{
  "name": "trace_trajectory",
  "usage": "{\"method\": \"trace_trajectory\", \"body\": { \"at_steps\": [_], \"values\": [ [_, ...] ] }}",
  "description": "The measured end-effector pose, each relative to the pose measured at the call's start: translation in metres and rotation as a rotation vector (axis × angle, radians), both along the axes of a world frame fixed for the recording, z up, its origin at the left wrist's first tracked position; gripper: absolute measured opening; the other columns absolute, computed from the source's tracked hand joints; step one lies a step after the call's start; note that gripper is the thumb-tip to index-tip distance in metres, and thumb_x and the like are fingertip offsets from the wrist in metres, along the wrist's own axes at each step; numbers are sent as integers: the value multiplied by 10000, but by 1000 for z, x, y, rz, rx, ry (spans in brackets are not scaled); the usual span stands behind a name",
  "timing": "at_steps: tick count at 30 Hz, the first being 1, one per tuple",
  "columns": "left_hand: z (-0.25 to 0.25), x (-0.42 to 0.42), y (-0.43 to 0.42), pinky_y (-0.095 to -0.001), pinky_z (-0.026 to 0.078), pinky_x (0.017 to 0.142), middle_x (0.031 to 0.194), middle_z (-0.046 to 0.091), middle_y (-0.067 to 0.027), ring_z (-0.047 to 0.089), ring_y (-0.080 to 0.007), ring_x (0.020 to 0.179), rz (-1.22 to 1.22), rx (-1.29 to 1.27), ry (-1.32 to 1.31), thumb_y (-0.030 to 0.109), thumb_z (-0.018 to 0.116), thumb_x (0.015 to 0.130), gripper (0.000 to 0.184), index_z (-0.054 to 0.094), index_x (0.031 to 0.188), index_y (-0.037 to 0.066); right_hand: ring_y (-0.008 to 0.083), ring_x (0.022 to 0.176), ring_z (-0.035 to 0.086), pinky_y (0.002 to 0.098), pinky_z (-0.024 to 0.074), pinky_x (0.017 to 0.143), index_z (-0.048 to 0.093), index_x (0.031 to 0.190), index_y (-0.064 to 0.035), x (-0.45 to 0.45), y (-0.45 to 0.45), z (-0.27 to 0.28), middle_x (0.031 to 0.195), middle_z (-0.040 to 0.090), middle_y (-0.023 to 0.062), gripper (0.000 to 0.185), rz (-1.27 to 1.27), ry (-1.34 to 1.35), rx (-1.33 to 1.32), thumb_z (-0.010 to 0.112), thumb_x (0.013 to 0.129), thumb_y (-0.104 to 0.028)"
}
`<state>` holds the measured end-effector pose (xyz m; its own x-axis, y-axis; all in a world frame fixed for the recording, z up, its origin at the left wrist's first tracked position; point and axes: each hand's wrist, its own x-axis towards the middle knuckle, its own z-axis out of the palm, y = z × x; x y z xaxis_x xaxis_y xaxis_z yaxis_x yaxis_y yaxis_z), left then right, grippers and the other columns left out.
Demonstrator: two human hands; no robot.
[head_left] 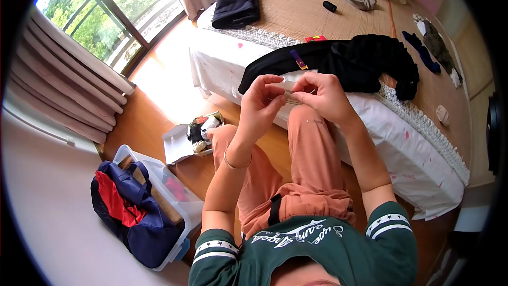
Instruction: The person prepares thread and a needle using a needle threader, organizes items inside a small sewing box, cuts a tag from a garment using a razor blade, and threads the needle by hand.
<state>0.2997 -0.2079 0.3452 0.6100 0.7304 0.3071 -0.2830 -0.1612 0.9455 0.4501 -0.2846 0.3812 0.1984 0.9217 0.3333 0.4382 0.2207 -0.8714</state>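
In front of my knees, at the edge of the bed, my left hand (260,100) and my right hand (324,94) meet with their fingertips close together. Both are pinched, thumb against fingers. Something thin and pale shows by the fingertips, too small to name. Just beyond the hands a black garment (365,61) lies spread along the bed edge. On it rests a small purple and yellow packet (298,59), and a red packet (316,38) sits behind it.
The bed (296,2) also holds a folded dark cloth (236,9), a black cylinder (329,6), a grey cloth (360,1) and socks (422,52). An open box (180,143) of small items stands on the floor. Left of me are a clear bin (193,206) and a blue bag (153,238).
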Motion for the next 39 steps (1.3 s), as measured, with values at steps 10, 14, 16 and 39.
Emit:
{"method": "trace_trajectory", "body": {
  "at_steps": [10, 14, 16, 39],
  "values": [
    [0, 12, -5, -195, 452, 648, 830, 607, -67, 553, -78, 732, -26, -108, -97, -27, 592, 768, 299, 464, 1033, 22, 72, 613, 539, 213, 435, 550, 588, 715, 18, 19, 4, -11, 656, 587, 38, 61, 70, 232, -186, 630, 720, -27],
    [-5, 16, -6, -218, 475, 635, 803, 607, -98, 578, -119, 695, -7, -35, -23, -48, 596, 755, 375, 428, 1087, -4, 65, 611, 522, 207, 437, 567, 580, 734, 18, 20, 2, -11, 666, 581, 34, 52, 96, 347, -190, 616, 735, -20],
    [-5, 17, -6, -220, 479, 637, 786, 605, -99, 580, -121, 688, 20, 15, 46, -57, 592, 753, 378, 421, 1085, -3, 65, 618, 522, 205, 439, 574, 577, 737, 22, 21, 0, -10, 676, 579, 34, 56, 106, 374, -184, 611, 742, -22],
    [-10, 31, 108, -182, 426, 545, 791, 591, -18, 547, -76, 653, -94, -115, 165, 47, 550, 788, 172, 554, 958, 28, 62, 657, 484, 175, 386, 565, 544, 813, -84, 90, -6, -33, 735, 530, -27, 74, -195, 956, 121, 564, 834, -152]
  ]
}}
